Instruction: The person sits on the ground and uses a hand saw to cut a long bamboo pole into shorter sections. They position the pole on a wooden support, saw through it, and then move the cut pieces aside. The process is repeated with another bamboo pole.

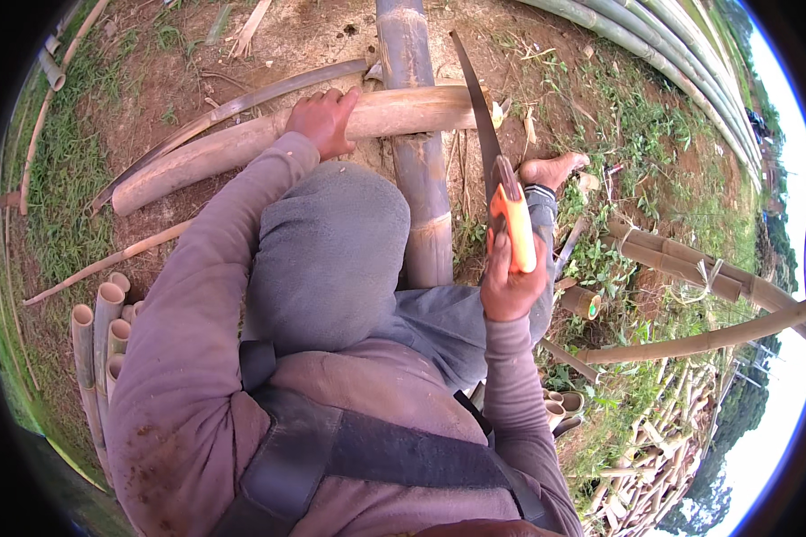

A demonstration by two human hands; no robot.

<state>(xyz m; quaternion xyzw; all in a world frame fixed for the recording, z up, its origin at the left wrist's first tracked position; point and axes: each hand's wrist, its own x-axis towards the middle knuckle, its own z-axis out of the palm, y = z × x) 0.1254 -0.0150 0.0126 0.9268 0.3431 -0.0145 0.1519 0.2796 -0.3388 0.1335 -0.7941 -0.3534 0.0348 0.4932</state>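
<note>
Head view: your left hand (324, 119) presses down on a pale bamboo pole (269, 134), fingers curled over its top, thumb side hidden behind it. The pole's long axis runs left-near to right-far: its left end sits low on the dirt, and its cut right end (475, 103) points right, resting across a thicker grey-green bamboo stem (419, 170). That stem runs near to far, almost straight up the picture, crossing under the pole.

Your right hand (509, 286) is wrapped shut around the orange handle (513, 224) of a hand saw; its fingers are mostly hidden behind the handle. The saw blade (476, 103) points far and slightly left, dark and curved, passing across the pole's cut right end. You can't tell whether the teeth touch the wood.

A bare foot (555, 167) sits on the ground just right of the blade, beside the thick stem. Your bent knee in grey cloth (331, 251) fills the middle and hides the near part of the stem and ground.

Around: a thin dark split strip (233, 107) lies just beyond the pole, roughly parallel. A bundle of cut hollow tubes (103, 331) lies near-left. Tied bamboo poles (690, 268) lie at right, with a small cut section (582, 302) near your right hand. Long green poles (672, 63) run along far right. A pile of offcuts (654, 465) sits near-right, blurred by the lens rim. A dark strap (349, 447) crosses your chest.
</note>
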